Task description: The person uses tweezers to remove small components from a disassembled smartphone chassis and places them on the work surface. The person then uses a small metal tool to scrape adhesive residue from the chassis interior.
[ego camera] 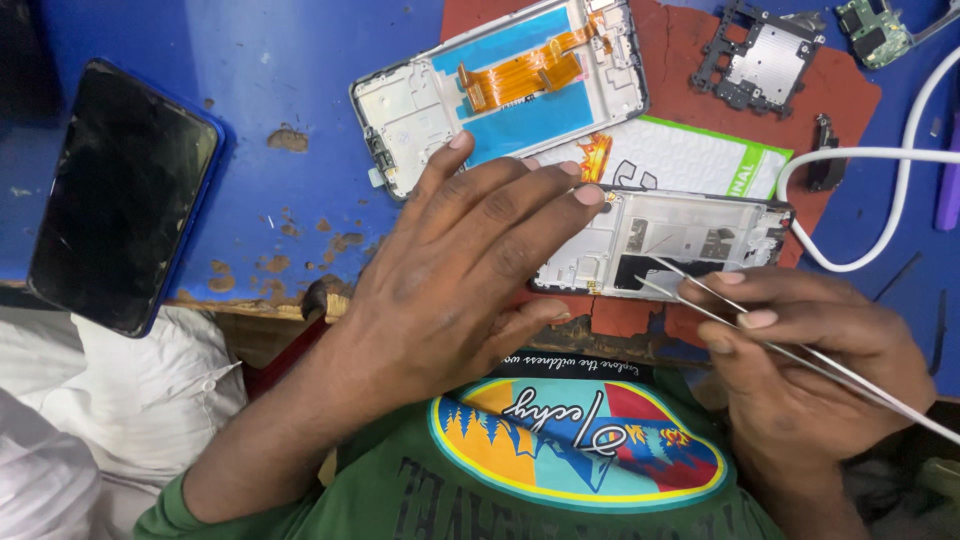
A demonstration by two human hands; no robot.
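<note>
Chipped blue desk [280, 70] under a red mat [690, 80], seen from above. Nearest, green shirt [580, 470] with a round printed patch. Right hand [810, 350] pinched around steel tweezers [740, 330], tips resting inside the open phone frame [680, 245] at the desk's near edge. Left hand [460, 270] spread flat, holding nothing, fingertips pressing the frame's left end. White cloth [130, 400] low at the left. Just behind the frame, a white and green battery [690, 155]. White cable [880, 155] looping in from the right. Farther back, a second frame [500, 90] with an orange flex ribbon [520, 75]. Dark phone [120, 190] lying far left. Circuit boards [765, 55] at the top right.
</note>
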